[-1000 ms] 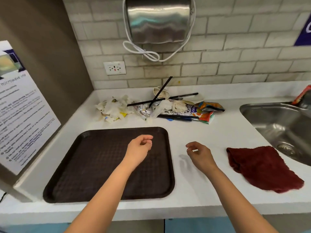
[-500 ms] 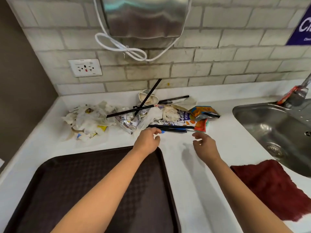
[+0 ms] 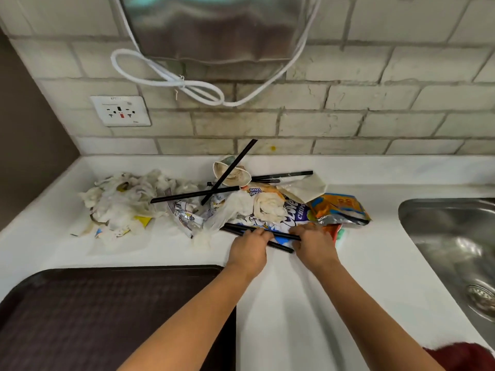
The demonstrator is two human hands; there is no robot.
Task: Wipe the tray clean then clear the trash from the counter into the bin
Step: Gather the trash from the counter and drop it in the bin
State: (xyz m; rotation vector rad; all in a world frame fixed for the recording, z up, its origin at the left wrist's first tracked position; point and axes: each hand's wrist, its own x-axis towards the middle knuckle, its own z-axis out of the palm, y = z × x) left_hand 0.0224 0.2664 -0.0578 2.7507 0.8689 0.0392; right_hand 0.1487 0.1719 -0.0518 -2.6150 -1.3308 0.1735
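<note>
Both sets of fingers curl down onto the black straws (image 3: 278,235) at the near edge of the trash pile (image 3: 241,204); the left hand (image 3: 250,251) covers their left part, the right hand (image 3: 314,246) their right end, though whether they are truly pinched or only pressed cannot be told. To do this well, gather the loose straws into one bundle first, then sweep the chip bag (image 3: 294,210) and the crumpled tissues (image 3: 120,202) towards it, so nothing rolls off the counter (image 3: 375,263). The pile sits against the counter's back edge, the tray (image 3: 107,317) at its front left. No bin is in view.
</note>
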